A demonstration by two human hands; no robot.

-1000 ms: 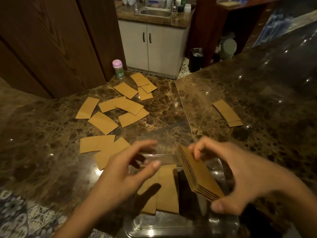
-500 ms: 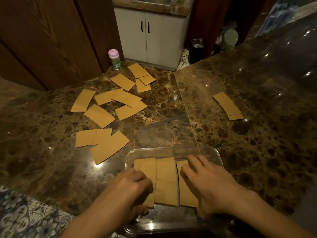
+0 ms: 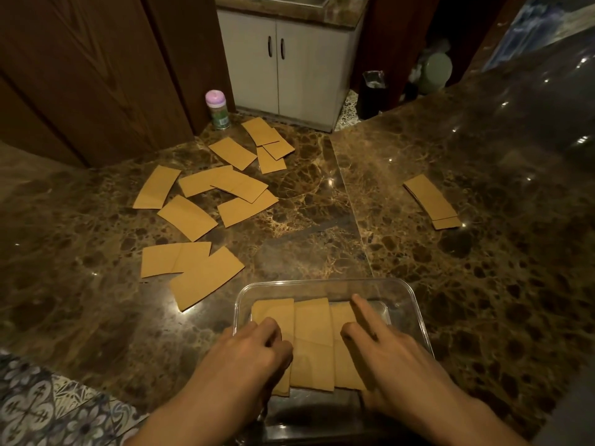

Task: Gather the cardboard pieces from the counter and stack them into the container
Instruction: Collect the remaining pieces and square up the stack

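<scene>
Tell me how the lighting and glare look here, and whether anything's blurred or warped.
Head view: dim, warm light; small white glints dot the polished counter, strongest at far right. Same view: the clear container catches faint reflections along its rim. Wide-angle distortion bows the counter's edges; the white cabinet looks slightly soft.

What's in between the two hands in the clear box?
In the head view, the middle cardboard piece lies flat in the container between the left hand and the right hand.

3 tan cardboard pieces (image 3: 311,342) lie overlapping in the clear container (image 3: 415,304); loose pieces (image 3: 188,217) litter the counter (image 3: 483,284).
</scene>
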